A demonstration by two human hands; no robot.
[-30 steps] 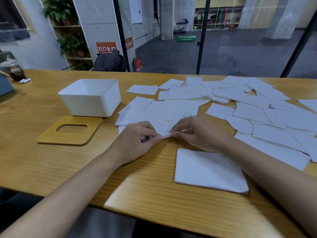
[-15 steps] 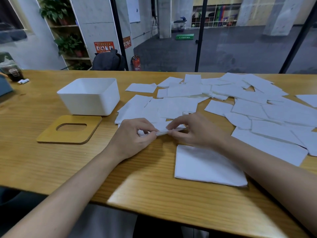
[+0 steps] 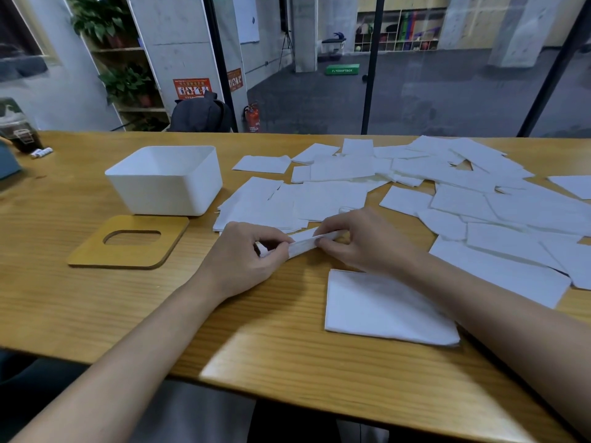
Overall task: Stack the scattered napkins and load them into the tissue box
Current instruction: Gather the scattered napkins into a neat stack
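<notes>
Both hands hold one white napkin by its near edge, just above the wooden table. My left hand pinches its left end and my right hand pinches its right end. A neat pile of stacked napkins lies in front of my right forearm. Several scattered napkins cover the table's middle and right. The white tissue box stands open and empty at the left, with its wooden lid, slot cut in it, flat beside it.
A dark container and a small white tube sit at the far left edge of the table. Behind the table runs a glass wall with black posts; a dark backpack leans beyond it.
The napkin's near edge has lifted off the table between my two hands, which moved slightly apart along it. Nothing else on the table has moved.
</notes>
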